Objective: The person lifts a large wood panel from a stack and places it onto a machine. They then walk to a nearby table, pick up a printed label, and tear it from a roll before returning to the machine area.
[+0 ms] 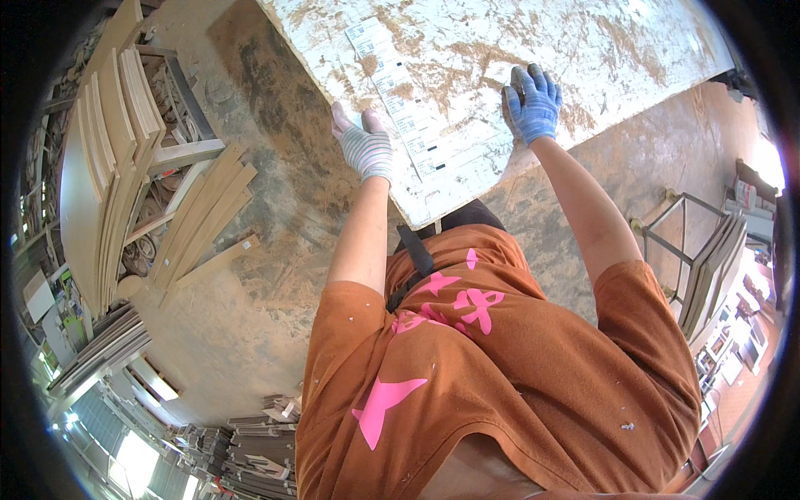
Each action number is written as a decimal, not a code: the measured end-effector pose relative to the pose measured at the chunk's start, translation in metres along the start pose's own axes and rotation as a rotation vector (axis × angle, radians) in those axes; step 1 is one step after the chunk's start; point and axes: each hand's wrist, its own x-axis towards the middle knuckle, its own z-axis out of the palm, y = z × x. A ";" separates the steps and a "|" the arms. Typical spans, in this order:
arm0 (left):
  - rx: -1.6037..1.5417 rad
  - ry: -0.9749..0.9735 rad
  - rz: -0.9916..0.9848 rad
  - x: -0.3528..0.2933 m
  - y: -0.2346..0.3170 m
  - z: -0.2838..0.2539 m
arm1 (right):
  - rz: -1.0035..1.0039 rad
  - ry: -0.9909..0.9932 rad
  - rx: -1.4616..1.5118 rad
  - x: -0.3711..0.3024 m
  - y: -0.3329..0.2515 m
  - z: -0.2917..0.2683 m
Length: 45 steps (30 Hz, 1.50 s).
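A white worktable top [467, 158], scuffed and strewn with brown dust, spreads out ahead of me. Along its left side runs a strip of white printed labels [400, 104]. My left hand [364, 148], in a pale striped glove, rests at the table's left edge beside the strip, with two fingers visibly apart and the others partly hidden. Near the front edge, my right hand [533, 104] in a blue glove with dark fingertips lies on the surface, fingers stretched out and thumb apart. Nothing shows in either hand.
At the left, tall boards [108, 158] lean in a stack, with loose wooden strips [196, 221] beside them on the concrete floor [208, 333]. A metal frame cart [679, 242] holding panels stands at the right. More stacked pieces [250, 450] lie at the lower left.
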 end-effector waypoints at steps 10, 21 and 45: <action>0.021 -0.018 -0.040 -0.003 0.009 -0.005 | 0.019 0.006 0.056 0.001 0.000 0.000; 0.004 -0.047 -0.056 -0.004 0.013 -0.008 | 0.014 -0.002 0.059 0.001 0.000 0.000; -0.011 -0.018 -0.013 -0.003 0.006 -0.004 | 0.014 -0.014 0.005 0.000 -0.001 -0.001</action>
